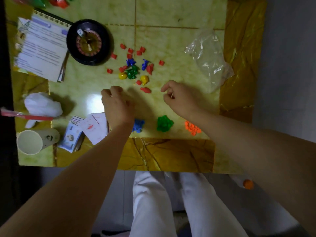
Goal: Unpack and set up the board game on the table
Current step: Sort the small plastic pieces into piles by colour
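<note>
Only the backs of both hands showed, reaching out over the table [171,154]. The left hand [118,105] hung palm down with its fingers curled under; whether it gripped anything could not be told. The right hand [181,98] had its fingers loosely bent and its forefinger and thumb drawn close, and anything pinched there was too small to make out.

Just beyond the hands lay the scattered pieces [132,71], red, blue, green and yellow, mixed together. One red piece [146,90] lay between the two hands. Nearer the person, a blue pile [138,125] sat right beside the left wrist, a green pile [164,123] between the forearms, and an orange pile [192,128] against the right forearm.

Beyond the left hand stood a roulette wheel [89,42], its rim overlapping a rules sheet [41,50]. A clear bag [209,57] lay crumpled beyond the right hand. Left of the left wrist were cards [94,127] and notes [71,139], then a tipped cup [32,141] and a white tissue [42,104].
</note>
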A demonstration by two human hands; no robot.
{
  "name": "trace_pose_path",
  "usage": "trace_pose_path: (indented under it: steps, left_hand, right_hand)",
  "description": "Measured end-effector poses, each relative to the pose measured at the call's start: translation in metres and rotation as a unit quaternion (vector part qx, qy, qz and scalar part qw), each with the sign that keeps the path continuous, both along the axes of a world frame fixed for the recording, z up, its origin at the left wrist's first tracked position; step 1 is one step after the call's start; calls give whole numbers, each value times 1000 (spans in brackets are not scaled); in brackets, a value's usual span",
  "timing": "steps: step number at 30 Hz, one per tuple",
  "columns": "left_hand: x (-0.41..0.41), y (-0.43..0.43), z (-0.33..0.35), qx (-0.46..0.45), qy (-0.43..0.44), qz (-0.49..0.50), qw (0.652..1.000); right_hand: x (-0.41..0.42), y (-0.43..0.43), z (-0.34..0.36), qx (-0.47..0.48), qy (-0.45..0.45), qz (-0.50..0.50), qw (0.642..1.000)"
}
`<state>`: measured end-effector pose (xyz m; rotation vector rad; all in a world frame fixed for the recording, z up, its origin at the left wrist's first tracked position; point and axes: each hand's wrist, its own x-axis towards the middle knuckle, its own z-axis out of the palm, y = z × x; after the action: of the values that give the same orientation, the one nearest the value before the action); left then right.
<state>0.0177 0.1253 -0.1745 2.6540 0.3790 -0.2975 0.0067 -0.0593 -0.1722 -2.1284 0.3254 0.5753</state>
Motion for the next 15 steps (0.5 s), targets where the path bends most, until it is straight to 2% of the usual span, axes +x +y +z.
trace_pose_path:
  steps: [3, 8, 12, 15]
  left_hand:
    - [15, 17, -9, 23, 26, 6, 999]
    - [27, 37, -17, 6, 73, -87, 994]
    - [44, 41, -14, -68, 93, -85, 990]
    - [51, 37, -10, -181, 94, -57, 977]
  right_hand:
    - [22, 21, -1, -23, -8, -8, 1000]
    - [43, 46, -3, -61, -22, -13, 998]
    - [44, 60, -8, -142, -8, 16, 990]
    - [38, 60, -6, -72, 21, 15, 997]
